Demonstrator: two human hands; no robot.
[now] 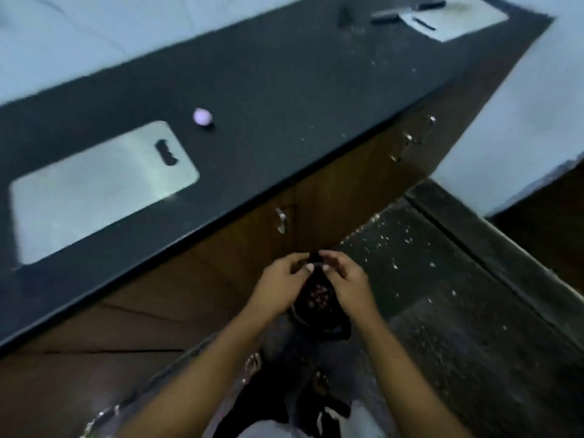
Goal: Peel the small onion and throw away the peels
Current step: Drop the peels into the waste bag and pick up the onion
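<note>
A small peeled onion point(203, 116), pale purple, rests on the dark countertop point(284, 99) just beyond a steel cutting board point(94, 188). Below the counter edge, my left hand point(278, 282) and my right hand point(343, 281) are held close together over a dark bin point(319, 308) on the floor. Reddish onion peels point(319, 297) lie inside the bin. The fingertips of both hands are pinched near each other; blur hides whether any peel is between them.
A second cutting board point(455, 18) with a knife point(385, 15) sits at the far right end of the counter. Wooden cabinet doors with metal handles point(410, 142) run under the counter. The dark floor point(442, 279) is speckled. My feet show near the bin.
</note>
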